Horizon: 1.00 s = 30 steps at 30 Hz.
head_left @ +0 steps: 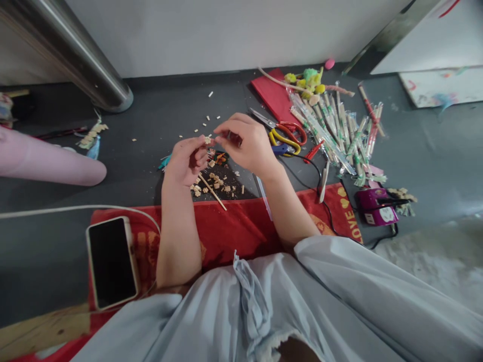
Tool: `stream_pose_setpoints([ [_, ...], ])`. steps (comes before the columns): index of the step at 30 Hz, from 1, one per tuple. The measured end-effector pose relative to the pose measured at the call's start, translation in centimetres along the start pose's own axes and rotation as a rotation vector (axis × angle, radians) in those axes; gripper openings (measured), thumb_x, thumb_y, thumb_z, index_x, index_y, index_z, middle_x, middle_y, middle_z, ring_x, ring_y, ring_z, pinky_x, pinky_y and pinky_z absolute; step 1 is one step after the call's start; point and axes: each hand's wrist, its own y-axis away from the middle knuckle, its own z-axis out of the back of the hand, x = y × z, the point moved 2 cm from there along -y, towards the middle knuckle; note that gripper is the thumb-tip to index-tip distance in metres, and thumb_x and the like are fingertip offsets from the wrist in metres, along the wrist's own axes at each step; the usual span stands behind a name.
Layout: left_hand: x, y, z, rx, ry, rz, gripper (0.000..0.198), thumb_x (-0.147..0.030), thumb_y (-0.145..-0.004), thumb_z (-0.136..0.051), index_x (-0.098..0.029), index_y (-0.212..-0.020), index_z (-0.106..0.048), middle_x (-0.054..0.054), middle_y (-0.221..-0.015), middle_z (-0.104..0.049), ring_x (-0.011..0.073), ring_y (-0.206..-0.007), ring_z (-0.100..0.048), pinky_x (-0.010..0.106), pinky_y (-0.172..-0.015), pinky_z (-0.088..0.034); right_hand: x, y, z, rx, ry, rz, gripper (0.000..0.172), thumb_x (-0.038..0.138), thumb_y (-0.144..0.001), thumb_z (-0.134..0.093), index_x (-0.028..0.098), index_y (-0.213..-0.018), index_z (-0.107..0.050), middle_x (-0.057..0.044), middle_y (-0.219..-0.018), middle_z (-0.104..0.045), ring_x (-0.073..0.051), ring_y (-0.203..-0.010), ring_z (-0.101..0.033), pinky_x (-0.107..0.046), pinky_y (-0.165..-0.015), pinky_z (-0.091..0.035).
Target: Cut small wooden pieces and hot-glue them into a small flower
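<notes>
My left hand (186,161) pinches a small pale wooden piece (208,140) between thumb and forefinger. Close to its right side is my right hand (245,141), its thumb and forefinger nearly together at the piece; whatever they hold is too small to make out. Beneath the hands lie loose pale wooden pieces (217,180) on a dark patch. A thin wooden stick (213,192) points down toward the red cloth (234,226). Small white bits (204,124) are scattered beyond the fingers.
Scissors with red handles (292,131) and a yellow-handled tool (285,142) lie right of my right hand. Further right are wrapped sticks (335,125) and a purple power adapter (377,207). A phone (112,262), a pink cylinder (49,158) and a metal post (86,55) stand left.
</notes>
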Motion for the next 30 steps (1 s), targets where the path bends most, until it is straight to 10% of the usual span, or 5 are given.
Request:
stream_pose_setpoints([
  [30,0.4,-0.4,0.1,-0.061,-0.071,-0.12,0.02,-0.027,-0.069,-0.076,-0.017,-0.062,-0.06,-0.009,-0.039,-0.038,0.001,-0.035,-0.031,0.014,-0.034,-0.021,-0.5,0.1,-0.4,-0.061,-0.016,0.135,0.019,0.029,-0.092,-0.049,0.018,-0.099,-0.064,-0.006,-0.093,-0.062,-0.017,-0.09,-0.059,-0.036,-0.084,-0.049],
])
